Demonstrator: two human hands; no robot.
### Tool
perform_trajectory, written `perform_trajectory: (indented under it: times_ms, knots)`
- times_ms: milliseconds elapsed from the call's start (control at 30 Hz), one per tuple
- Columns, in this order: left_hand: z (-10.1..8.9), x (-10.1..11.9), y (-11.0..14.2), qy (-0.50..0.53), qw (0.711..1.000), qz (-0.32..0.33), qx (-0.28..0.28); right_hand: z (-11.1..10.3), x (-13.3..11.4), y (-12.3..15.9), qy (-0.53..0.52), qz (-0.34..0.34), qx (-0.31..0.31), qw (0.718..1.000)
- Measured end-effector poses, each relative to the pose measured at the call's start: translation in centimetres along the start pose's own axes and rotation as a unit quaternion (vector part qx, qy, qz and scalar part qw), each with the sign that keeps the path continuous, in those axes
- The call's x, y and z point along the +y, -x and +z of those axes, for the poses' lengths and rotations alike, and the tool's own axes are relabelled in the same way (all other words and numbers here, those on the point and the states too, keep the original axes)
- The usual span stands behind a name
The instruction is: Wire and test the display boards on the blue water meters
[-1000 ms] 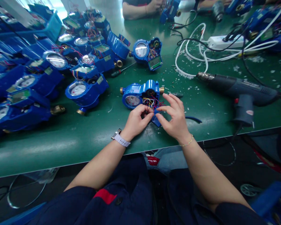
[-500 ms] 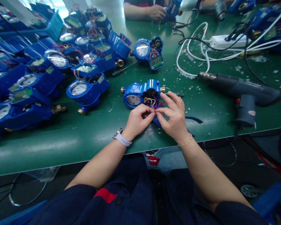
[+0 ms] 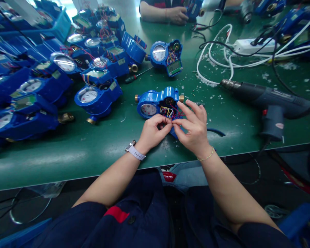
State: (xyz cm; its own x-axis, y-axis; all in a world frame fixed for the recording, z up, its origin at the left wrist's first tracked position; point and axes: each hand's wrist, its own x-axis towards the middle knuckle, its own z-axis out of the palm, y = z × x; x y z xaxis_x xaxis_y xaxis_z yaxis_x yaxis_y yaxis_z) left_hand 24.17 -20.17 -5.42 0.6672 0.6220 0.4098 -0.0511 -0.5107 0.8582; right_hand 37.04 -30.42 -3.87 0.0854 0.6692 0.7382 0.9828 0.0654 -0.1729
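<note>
Blue meter (image 3: 167,93) at frame centre, unmoved on the tabletop (image 3: 105,148) over the last second; right thumb and index have drawn closer, so the fine wire work continues at the same spot. Grip: left hand (image 3: 155,133) and right hand (image 3: 195,135) both pinched on wires (image 3: 166,111), tips nearly meeting, exact strand unclear. Heat gun (image 3: 276,99) lies at frame right.

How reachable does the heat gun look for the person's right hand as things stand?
Probably yes: nothing tall stands between the right hand and the heat gun, though that hand's fingertips are at the wires.
</note>
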Motion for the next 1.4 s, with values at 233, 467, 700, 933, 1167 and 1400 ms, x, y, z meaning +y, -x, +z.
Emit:
perform_trajectory:
  times_ms: [233, 467, 700, 933, 1167, 1400]
  knots:
    - [-0.28, -0.08, -0.2, 0.025, 0.999, -0.019, -0.019, 0.0, 0.13, -0.15, -0.008, -0.006, -0.002, 1.0]
    - [-0.37, -0.01, -0.34, 0.057, 0.996, -0.052, -0.032, 0.25, 0.13, -0.03, -0.015, -0.013, 0.005, 1.0]
    - [-0.62, -0.04, -0.49, 0.102, 0.989, -0.093, -0.061, 0.73, 0.28, -0.09, -0.005, -0.024, 0.015, 1.0]
    - [-0.56, -0.28, -0.62, 0.151, 0.981, -0.107, -0.062, 0.54, 0.33, -0.02, -0.059, 0.021, -0.005, 0.998]
    - [-0.54, -0.35, -0.63, 0.172, 0.976, -0.113, -0.065, 0.43, 0.32, -0.1, -0.068, 0.027, -0.01, 0.997]
    - [-0.51, -0.28, -0.64, 0.176, 0.974, -0.123, -0.07, 0.64, 0.15, -0.1, -0.042, 0.023, -0.008, 0.999]
